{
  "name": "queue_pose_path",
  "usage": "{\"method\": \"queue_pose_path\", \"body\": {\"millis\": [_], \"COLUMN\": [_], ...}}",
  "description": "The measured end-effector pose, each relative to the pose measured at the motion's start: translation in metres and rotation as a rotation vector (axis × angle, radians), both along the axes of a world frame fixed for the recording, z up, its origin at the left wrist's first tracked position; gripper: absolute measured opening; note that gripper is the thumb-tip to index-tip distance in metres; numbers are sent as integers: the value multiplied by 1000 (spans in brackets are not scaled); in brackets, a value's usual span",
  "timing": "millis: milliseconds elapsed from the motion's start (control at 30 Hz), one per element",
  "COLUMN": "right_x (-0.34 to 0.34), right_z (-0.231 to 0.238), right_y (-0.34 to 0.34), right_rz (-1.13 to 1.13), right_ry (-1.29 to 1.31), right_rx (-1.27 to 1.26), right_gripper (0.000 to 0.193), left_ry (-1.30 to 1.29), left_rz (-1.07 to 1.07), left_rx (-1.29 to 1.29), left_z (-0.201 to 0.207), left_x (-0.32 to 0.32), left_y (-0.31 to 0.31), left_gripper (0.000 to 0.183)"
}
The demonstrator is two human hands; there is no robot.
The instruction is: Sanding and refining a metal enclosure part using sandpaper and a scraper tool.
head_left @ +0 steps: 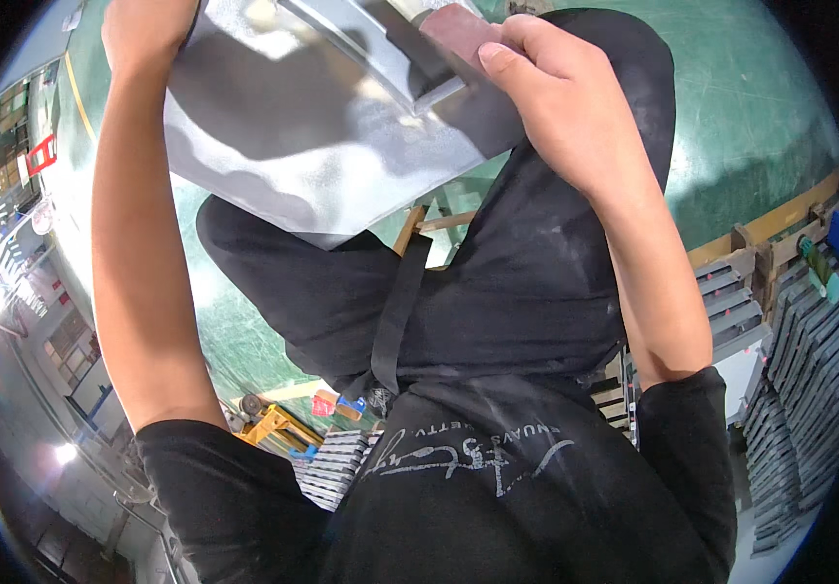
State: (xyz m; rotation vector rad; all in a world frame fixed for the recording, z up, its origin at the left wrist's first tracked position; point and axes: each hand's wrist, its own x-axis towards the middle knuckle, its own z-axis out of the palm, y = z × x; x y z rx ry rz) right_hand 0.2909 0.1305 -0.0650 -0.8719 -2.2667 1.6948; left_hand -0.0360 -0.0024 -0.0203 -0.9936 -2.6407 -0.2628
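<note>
A grey metal panel with a raised rectangular frame lies tilted across my thighs, and its far part runs out of the picture. My left hand is closed at the panel's upper left edge, its fingertips cut off by the picture's rim. In my right hand, between thumb and fingers, is a reddish-brown piece of sandpaper. The sandpaper is over the panel beside the raised frame; whether it presses on the metal I cannot tell. Shadows of my arms fall on the panel.
Below the panel, between my legs, shows a wooden support. To the right, stacked grey metal parts stand near a wooden pallet. More grey parts and a yellow pallet truck are at lower left. The floor is green.
</note>
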Motion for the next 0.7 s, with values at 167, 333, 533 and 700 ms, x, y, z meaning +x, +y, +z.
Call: {"method": "queue_pose_path", "body": {"millis": [167, 333, 533, 700], "right_x": [7, 10, 23, 18], "right_z": [5, -5, -16, -15], "right_y": [-2, -22, -36, -42], "right_rz": [-29, 0, -93, -64], "right_ry": [-39, 71, 48, 186], "right_rx": [-34, 90, -279, -28], "right_gripper": [29, 31, 24, 22], "left_ry": [29, 14, 163, 123], "left_rz": [-110, -162, -342, -365], "left_rx": [1, -39, -138, -47], "left_z": [3, 6, -5, -1], "left_x": [-1, -7, -16, 4], "left_y": [5, 10, 0, -2], "left_gripper": [38, 36, 29, 30]}}
